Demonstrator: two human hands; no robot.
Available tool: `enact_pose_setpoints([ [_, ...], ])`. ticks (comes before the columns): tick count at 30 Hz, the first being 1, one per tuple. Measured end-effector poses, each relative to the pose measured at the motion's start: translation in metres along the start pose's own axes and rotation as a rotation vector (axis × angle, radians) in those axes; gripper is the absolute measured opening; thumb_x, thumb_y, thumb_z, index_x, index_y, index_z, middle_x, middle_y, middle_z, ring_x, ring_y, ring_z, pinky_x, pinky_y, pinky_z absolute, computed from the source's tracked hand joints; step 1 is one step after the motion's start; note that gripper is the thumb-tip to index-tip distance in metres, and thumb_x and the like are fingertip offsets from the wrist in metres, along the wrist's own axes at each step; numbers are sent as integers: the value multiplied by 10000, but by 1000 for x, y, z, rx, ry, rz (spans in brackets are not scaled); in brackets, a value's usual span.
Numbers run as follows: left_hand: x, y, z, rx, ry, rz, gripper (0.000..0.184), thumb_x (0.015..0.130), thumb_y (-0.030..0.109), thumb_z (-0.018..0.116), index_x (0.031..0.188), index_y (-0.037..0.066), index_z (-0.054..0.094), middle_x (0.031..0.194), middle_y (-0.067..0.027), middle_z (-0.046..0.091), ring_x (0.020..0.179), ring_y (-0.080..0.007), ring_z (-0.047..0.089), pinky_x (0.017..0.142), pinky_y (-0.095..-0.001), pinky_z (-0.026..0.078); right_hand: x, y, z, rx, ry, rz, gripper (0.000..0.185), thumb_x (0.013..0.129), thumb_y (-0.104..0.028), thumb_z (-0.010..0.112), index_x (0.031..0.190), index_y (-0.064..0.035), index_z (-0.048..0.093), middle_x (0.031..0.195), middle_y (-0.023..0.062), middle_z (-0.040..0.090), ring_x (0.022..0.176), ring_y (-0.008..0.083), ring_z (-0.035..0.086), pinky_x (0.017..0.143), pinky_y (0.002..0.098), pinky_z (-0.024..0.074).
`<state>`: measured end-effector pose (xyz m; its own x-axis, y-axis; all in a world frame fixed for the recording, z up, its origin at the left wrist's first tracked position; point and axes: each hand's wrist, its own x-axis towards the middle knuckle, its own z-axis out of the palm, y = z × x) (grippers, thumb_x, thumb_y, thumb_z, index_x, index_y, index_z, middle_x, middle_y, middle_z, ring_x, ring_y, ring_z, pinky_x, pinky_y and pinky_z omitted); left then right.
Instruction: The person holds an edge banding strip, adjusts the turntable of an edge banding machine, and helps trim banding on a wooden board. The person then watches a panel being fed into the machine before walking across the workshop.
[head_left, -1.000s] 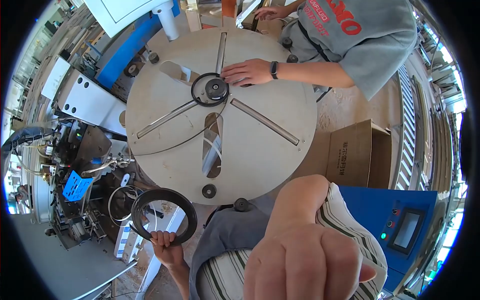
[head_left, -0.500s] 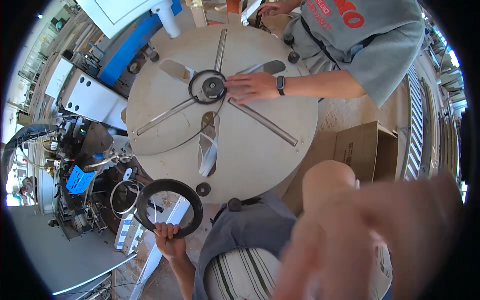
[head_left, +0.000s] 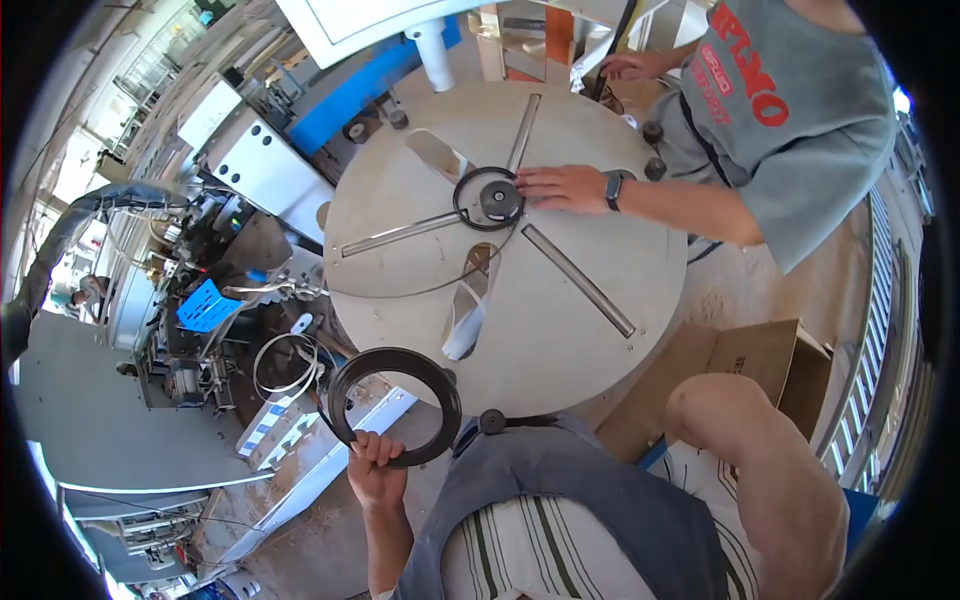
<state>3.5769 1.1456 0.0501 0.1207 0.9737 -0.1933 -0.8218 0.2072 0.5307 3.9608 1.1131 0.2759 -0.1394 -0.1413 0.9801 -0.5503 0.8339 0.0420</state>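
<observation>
now, left fingers [head_left: 377, 448]: pinching lower rim of black ring [head_left: 395, 360], near round surface [head_left: 560, 350]
right fingers: unseen, cannot tell
gray shirt [head_left: 830, 150]: large red lettering ending in "o"
cardboard box [head_left: 750, 345]: print too small to read

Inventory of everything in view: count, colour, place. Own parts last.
round table: one, pale beige-grey, centre
large ring: one, dark, held lower left
knob: one, black, near table's middle
small ring: one, black, around knob
metal strips: three, silver, radiating on table
cardboard box: one, brown, right
bracket: one, bright blue, left
panel: one, white, top
hose: one, dark, far left
co-worker: one, grey shirt, upper right
watch: one, dark, co-worker's wrist
background clutter: too small to count
left hand: one, fingers on large ring
right forearm: one, lower right; hand out of view
</observation>
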Motion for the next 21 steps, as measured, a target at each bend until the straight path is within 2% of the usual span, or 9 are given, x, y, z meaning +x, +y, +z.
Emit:
enact_pose_setpoints([
  [6,11,2,-11,-41,4,-1,180,996,233,487,862,117,462,655,41,387,577,-75,342,612,-263,320,-63,-4,-7,517,0,570,427,966,-313,476,1153,46,614,1141,239,615,989,379,623,853,443,492],
  [8,15,9,-12,-39,-1,-3,183,997,232,486,857,117,462,654,40,386,577,-76,343,611,-263,320,-88,11,-5,469,63,725,426,918,-306,560,1148,48,615,1120,223,626,989,356,622,875,414,478],
  [9,17,12,-13,-37,-2,-3,186,997,230,485,851,117,461,652,40,385,577,-77,343,610,-263,320,-99,14,-3,464,61,728,426,918,-306,560,1148,48,615,1120,223,626,989,356,622,875,414,478],
  [11,23,17,-15,-37,-8,-1,193,998,226,484,840,117,460,649,39,383,577,-78,343,608,-264,320,-118,17,0,135,147,1052,415,882,-334,639,1079,32,640,1085,172,642,936,304,614,829,382,475],
  [12,24,18,-15,-45,-13,-3,193,998,226,484,840,117,460,649,39,383,577,-78,343,608,-264,320,-126,20,2,129,141,1056,415,882,-334,639,1079,32,640,1085,172,642,936,304,614,829,382,475],
  [16,27,29,-18,-64,33,3,201,1000,223,479,830,116,463,645,38,384,576,-80,343,604,-264,319,-159,41,11,-337,181,1514,333,783,-166,694,1065,0,630,986,105,653,886,253,598,826,360,463],
  [18,28,33,-22,-59,35,1,200,1000,222,478,831,116,464,645,37,385,576,-81,343,604,-264,319,-177,64,15,-679,95,1594,374,771,-112,658,1130,-34,589,1056,99,627,920,270,591,844,355,461],
  [19,29,34,-24,-53,37,0,199,1001,220,477,832,116,464,646,37,386,575,-81,343,603,-264,319,-190,76,15,-685,97,1593,374,771,-112,658,1130,-34,589,1056,99,627,920,270,591,844,355,461],
  [21,29,36,-28,-43,42,0,197,1001,218,475,833,116,465,646,37,387,575,-82,343,601,-263,319,-217,102,10,-976,-177,1600,488,763,-92,677,1227,-49,531,1234,101,558,1026,263,574,869,335,461],
])
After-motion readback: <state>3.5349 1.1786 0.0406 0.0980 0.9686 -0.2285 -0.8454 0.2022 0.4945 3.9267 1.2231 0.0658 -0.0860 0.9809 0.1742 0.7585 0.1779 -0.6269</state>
